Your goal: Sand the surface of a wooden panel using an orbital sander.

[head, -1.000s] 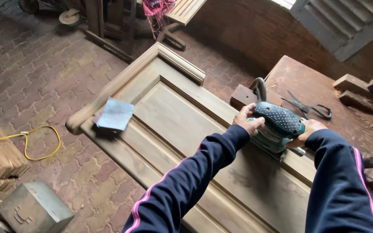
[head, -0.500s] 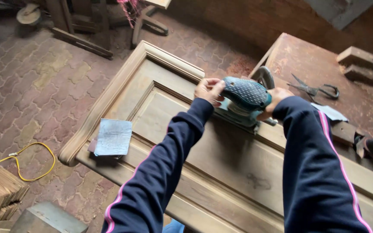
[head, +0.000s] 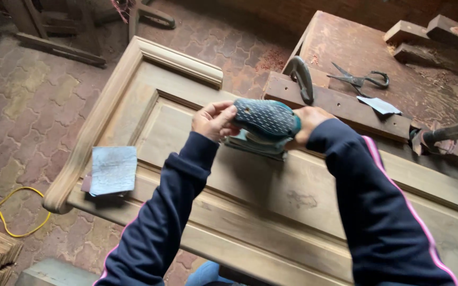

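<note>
A: Brick-paved workshop floor, reddish interlocking blocks; on it a coiled yellow cable at lower left. What sits on top?

B: Item one: large pale wooden door panel with moulded frame, lying flat as the working surface. Item two: teal and black palm sander, base flat on the panel's inner field, near the upper rail.

A: Hands?

B: Left hand closed around the sander's front end, fingers curled over the nose. Right hand wrapped on the rear of the body. Both sleeves dark blue with a pink stripe.

A: Other entries?

B: Grey rectangular sheet of sandpaper lying loose on the panel's left rail; dark metal scissors on the rust-brown bench beyond; a small pale scrap of paper beside them; a dark wooden bar carrying a grey metal clamp handle just behind the sander.

A: Risks?

B: In my judgement, tilting the sander could gouge the raised moulding, and the loose sheet could slide off the edge.

A: Labels, signs?

B: None legible; no packaging in view.
</note>
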